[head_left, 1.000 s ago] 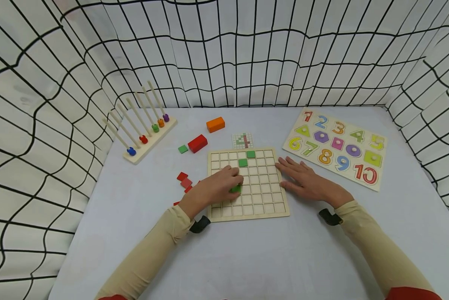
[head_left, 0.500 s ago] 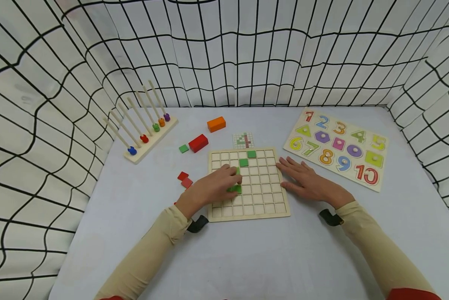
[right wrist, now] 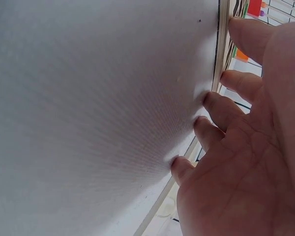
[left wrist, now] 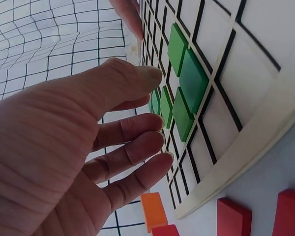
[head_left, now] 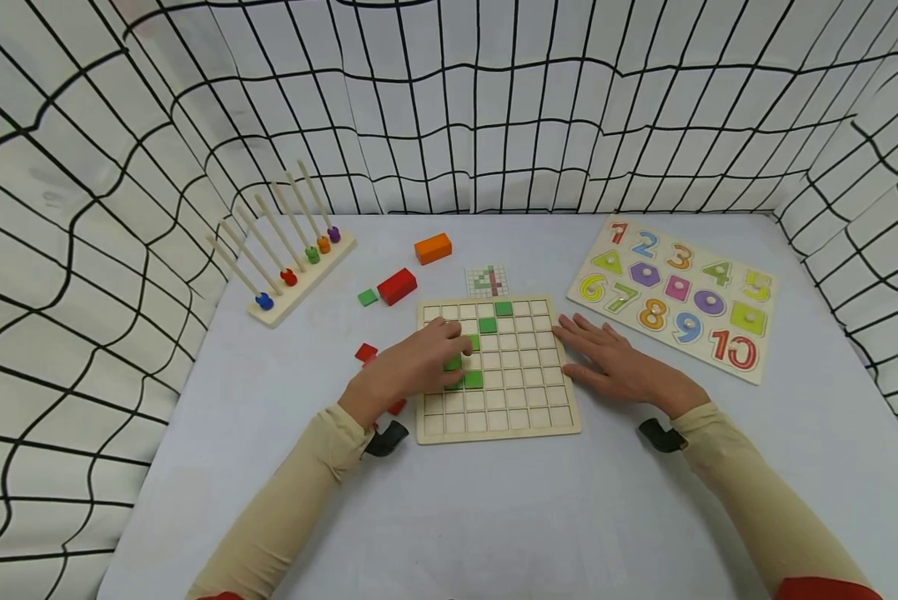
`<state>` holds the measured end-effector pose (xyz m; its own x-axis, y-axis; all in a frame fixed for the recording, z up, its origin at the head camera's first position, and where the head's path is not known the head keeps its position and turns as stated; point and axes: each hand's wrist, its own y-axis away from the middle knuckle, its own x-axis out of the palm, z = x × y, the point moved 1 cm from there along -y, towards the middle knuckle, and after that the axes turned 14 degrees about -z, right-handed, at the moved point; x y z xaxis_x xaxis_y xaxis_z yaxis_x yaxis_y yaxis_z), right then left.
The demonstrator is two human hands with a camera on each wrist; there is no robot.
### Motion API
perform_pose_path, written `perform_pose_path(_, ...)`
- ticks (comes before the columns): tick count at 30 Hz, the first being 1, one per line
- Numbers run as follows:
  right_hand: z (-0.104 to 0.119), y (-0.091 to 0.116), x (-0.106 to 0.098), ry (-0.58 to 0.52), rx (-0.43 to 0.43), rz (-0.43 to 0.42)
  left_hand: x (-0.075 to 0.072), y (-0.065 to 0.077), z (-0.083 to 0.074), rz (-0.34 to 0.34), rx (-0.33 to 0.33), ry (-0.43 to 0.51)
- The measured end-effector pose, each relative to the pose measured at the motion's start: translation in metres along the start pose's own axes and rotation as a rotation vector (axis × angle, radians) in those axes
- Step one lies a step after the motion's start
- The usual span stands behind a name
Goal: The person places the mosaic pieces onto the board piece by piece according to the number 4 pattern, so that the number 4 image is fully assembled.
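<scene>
A wooden grid board (head_left: 524, 400) lies on the white table between the two hands. Several green square tiles (head_left: 474, 380) sit in its cells. Over the board's left part is my left hand (head_left: 411, 362), and it covers some cells in the head view. In the left wrist view the same hand (left wrist: 123, 132) has its thumb and fingers apart with nothing between them, beside a green tile (left wrist: 193, 81). My right hand (head_left: 606, 358) rests at the board's right edge, fingers straight. Its fingertips touch the edge and table in the right wrist view.
Loose red tiles (head_left: 366, 352) lie left of the board. Behind are a green tile (head_left: 368, 297), a red block (head_left: 397, 287), an orange block (head_left: 433, 248) and a pattern card (head_left: 486, 281). A peg stand (head_left: 309, 283) and number puzzle (head_left: 664, 250) flank them. Black netting surrounds the table.
My left hand has drawn back to the left across the board, and more green tiles show beside its fingers. The right hand has stayed at the board's edge.
</scene>
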<state>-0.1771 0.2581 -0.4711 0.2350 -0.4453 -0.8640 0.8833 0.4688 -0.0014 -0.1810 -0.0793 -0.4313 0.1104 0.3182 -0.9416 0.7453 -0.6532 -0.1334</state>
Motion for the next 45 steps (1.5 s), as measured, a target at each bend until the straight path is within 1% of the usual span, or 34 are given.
perform_pose_path(2, 0.0, 0.0, 0.0, 0.0, 0.001, 0.0, -0.001, 0.0, 0.003, 0.0, -0.022, 0.005)
perform_pose_path(7, 0.0, 0.0, 0.0, 0.003, 0.001, -0.004, -0.006, 0.0, 0.012, -0.016, -0.049, 0.011)
perform_pose_path(15, 0.0, 0.0, -0.002, 0.006, -0.009, -0.007, -0.014, 0.0, 0.033, -0.052, -0.101, -0.009)
perform_pose_path(19, -0.001, -0.001, -0.003, 0.006, -0.01, -0.006, -0.017, 0.001, 0.043, -0.07, -0.14, 0.007)
perform_pose_path(20, -0.001, -0.001, -0.003, 0.007, -0.011, -0.006, -0.009, 0.0, 0.056, -0.087, -0.127, 0.03)
perform_pose_path(23, -0.001, -0.001, -0.003, 0.011, -0.009, -0.005, -0.01, 0.001, 0.064, -0.113, -0.143, 0.043)
perform_pose_path(26, -0.002, 0.0, -0.003, 0.014, -0.01, -0.007, -0.012, 0.001, 0.074, -0.109, -0.185, 0.046)
perform_pose_path(27, -0.002, 0.0, -0.003, 0.016, -0.01, -0.008, -0.021, 0.002, 0.066, -0.097, -0.232, 0.027)
perform_pose_path(30, -0.002, 0.0, -0.003, 0.018, -0.013, -0.01, -0.026, 0.003, 0.076, -0.092, -0.307, 0.006)
perform_pose_path(32, -0.002, 0.0, -0.004, 0.02, -0.014, -0.01, -0.03, 0.004, 0.081, -0.101, -0.342, -0.014)
perform_pose_path(35, -0.002, -0.001, -0.005, 0.029, -0.016, -0.011, -0.035, 0.004, 0.089, -0.121, -0.357, -0.036)
perform_pose_path(39, -0.001, -0.001, -0.006, 0.029, -0.014, -0.014, -0.035, 0.006, 0.102, -0.128, -0.366, -0.033)
perform_pose_path(45, 0.0, 0.0, -0.002, 0.01, -0.004, 0.001, -0.035, 0.012, 0.118, -0.138, -0.429, 0.001)
